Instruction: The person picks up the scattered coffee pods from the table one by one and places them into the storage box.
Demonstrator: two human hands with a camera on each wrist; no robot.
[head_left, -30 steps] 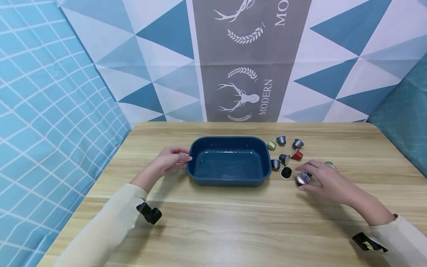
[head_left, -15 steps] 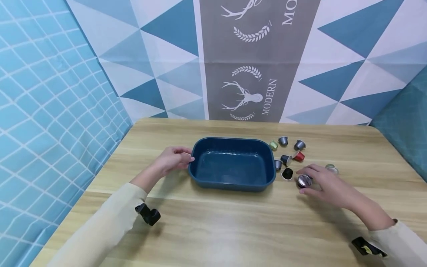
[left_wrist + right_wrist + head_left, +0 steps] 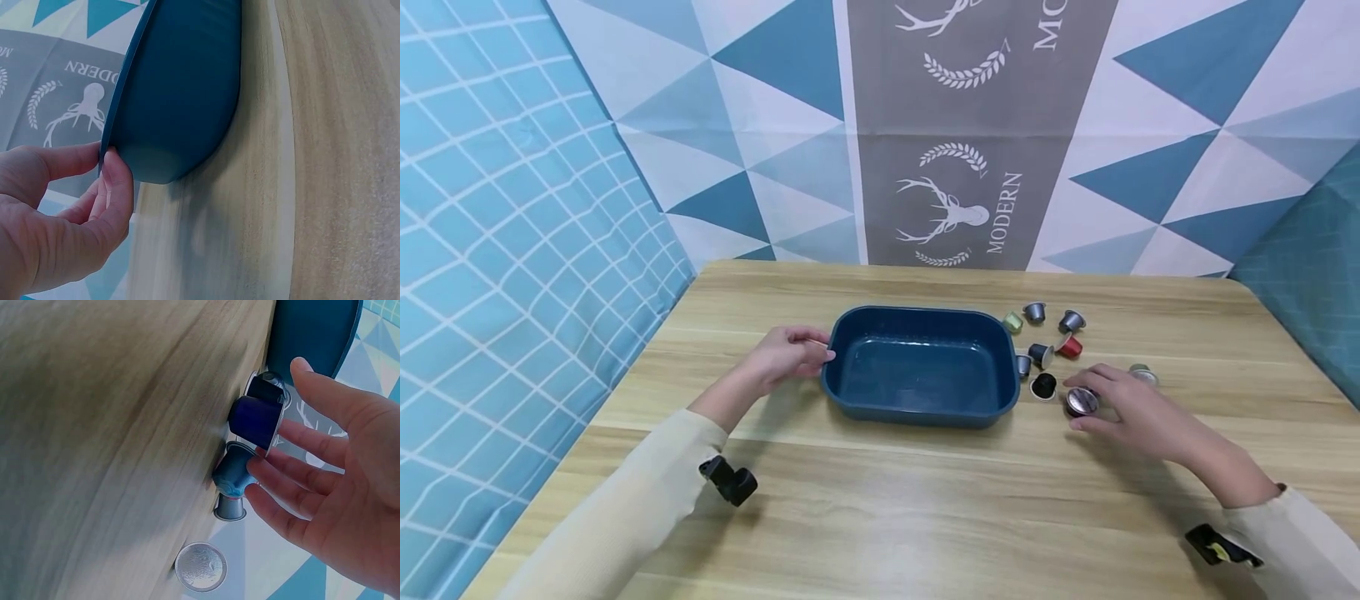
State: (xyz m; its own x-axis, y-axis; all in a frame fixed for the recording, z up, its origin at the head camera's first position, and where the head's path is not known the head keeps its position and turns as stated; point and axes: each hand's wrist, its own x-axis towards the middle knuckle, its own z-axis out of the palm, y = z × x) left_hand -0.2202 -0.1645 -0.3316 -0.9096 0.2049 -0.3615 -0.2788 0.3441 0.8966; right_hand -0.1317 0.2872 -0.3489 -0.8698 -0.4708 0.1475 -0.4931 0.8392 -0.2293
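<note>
In the head view a deep blue rectangular dish (image 3: 917,415) sits mid-table. My left hand (image 3: 793,353) pinches its left rim between thumb and fingertips, as the left wrist view shows at the dish wall (image 3: 181,75). To the right, my right hand (image 3: 1131,410) reaches over a dark coffee capsule (image 3: 1081,402) with a shiny lid facing up. The right wrist view has this purple-blue capsule (image 3: 253,420) tilted on the wood, fingers spread beside its lid and the thumb held apart. A teal capsule (image 3: 234,470) lies by the lower fingers.
Several more capsules lie right of the dish: a green one (image 3: 1012,322), a red one (image 3: 1070,347), a black one (image 3: 1042,386) and silver ones (image 3: 1034,312). Behind my right hand is a pale green capsule (image 3: 1143,375). A patterned cloth (image 3: 805,167) hangs behind the table.
The dish's right end has shifted slightly toward the capsules and now overlaps more of the nearest silver one. Both hands stay almost in place; the head view has shifted a little.
</note>
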